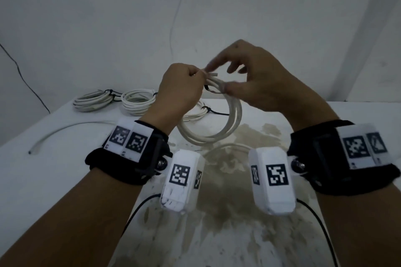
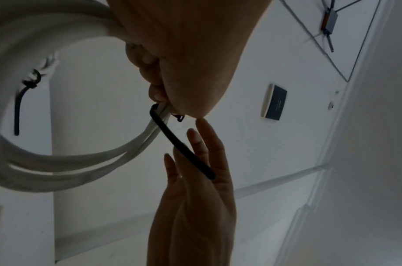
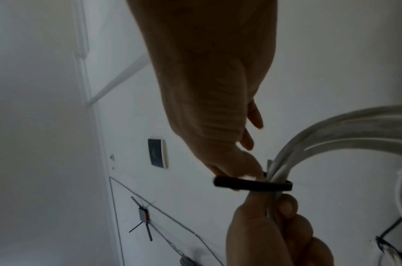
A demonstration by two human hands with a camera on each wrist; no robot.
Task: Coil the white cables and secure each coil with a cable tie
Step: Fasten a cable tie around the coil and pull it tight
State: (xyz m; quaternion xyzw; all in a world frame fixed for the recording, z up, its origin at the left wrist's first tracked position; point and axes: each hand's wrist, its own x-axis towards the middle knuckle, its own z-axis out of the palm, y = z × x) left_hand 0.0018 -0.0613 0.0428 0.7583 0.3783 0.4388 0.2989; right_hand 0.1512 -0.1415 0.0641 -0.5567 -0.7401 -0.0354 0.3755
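Note:
My left hand [image 1: 191,76] is raised above the table and grips the top of a white cable coil [image 1: 233,115], which hangs below it. A black cable tie [image 2: 179,145] is looped round the bundle beside the left fingers [image 3: 284,208], and its free tail sticks out across my right hand's straight fingers [image 2: 195,144]. My right hand [image 1: 218,79] is spread, its thumb and forefinger tips touching the tie [image 3: 252,184] and the bundle; a firm pinch is not visible. The tie's head [image 2: 180,117] sits just below my left thumb.
Two tied coils [image 1: 93,98] [image 1: 138,102] lie at the table's back left, and a third [image 1: 199,112] lies behind my left hand. Loose white cables [image 1: 65,130] [image 1: 225,147] lie on the stained white table [image 1: 227,212]. A wall stands close behind.

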